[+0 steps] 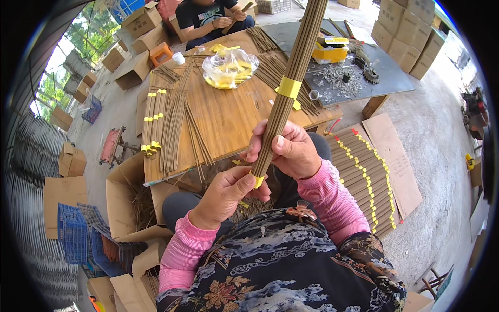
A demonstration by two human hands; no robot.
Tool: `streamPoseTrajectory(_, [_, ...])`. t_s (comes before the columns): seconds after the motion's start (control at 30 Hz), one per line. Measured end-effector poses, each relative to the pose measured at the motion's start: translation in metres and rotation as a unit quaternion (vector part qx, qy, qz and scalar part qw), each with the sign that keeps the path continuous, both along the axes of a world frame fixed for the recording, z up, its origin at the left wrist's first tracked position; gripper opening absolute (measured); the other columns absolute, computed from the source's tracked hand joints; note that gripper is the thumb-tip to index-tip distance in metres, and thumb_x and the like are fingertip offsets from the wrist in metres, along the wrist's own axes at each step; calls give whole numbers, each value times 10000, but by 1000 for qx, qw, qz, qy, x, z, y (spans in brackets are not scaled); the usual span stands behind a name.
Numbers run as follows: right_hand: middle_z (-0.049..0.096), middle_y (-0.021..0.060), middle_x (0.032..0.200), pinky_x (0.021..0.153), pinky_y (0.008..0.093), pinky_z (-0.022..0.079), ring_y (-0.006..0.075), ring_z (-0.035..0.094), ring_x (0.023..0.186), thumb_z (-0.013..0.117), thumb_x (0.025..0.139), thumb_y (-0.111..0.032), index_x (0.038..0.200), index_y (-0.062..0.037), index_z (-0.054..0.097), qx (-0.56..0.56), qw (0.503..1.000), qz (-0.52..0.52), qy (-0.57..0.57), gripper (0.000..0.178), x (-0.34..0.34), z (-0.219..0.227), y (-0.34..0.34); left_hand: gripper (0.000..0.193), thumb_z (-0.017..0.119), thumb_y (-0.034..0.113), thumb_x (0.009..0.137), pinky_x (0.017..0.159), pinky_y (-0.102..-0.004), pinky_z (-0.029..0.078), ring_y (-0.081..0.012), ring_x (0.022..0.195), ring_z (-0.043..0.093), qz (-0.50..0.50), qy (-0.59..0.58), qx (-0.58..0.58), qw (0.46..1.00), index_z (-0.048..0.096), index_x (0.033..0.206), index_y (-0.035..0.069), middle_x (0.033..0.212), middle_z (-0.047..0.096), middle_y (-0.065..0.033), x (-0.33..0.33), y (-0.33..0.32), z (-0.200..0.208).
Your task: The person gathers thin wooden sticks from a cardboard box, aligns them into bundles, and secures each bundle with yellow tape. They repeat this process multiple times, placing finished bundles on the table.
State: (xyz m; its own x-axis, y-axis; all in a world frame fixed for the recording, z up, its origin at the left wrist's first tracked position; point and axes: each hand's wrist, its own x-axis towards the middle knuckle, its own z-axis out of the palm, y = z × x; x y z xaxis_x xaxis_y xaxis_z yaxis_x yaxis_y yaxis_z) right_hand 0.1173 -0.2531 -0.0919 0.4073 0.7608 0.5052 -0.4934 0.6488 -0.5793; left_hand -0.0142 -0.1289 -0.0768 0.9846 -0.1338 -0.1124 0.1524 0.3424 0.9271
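A long bundle of thin brown sticks (302,48) slants up and to the right in front of me. A yellow paper band (289,87) goes round it above my hands, and a second yellow band (257,181) circles its lower end. My left hand (221,196) pinches the bundle at the lower band, thumb in front. Higher up, my right hand (298,152) is closed round the sticks, its thumb pressing from the right. Parts of the fingers behind the bundle are hidden. Both hands are over my lap, at the near edge of the wooden table (231,125).
Banded stick bundles (153,122) and loose sticks (174,135) lie on the table's left side. A clear bag of yellow strips (228,68) is farther back. More banded bundles (364,179) rest on cardboard at right. Across the table a person (213,21) handles sticks. An open carton (130,197) stands left.
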Motion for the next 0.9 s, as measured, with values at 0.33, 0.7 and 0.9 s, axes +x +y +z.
streamPoseTrajectory(0.33, [573, 119, 933, 800, 355, 469, 217, 584, 870, 532, 860, -186, 1109, -2, 485, 23, 999, 17, 22, 314, -3, -3, -7, 341, 503, 306, 872, 696, -384, 493, -243, 746, 580, -2, 4, -129, 992, 523, 989, -14, 818, 573, -137, 0, -12, -6])
streamPoseTrajectory(0.7, [589, 107, 920, 764, 325, 492, 203, 604, 819, 520, 867, -160, 1091, -5, 485, 87, 992, 82, 39, 275, 15, 11, -19, 407, 448, 339, 893, 728, -404, 497, -313, 816, 594, -135, -46, -204, 969, 494, 1014, -47, 873, 582, -204, 39, -23, -17])
streamPoseTrajectory(0.9, [593, 101, 908, 757, 317, 480, 190, 592, 823, 534, 859, -177, 1081, -2, 488, 29, 994, -43, 91, 286, 6, -17, -84, 394, 462, 283, 890, 739, -373, 505, -283, 811, 606, -64, 97, -75, 990, 455, 1095, -53, 965, 571, -227, 30, -43, -32])
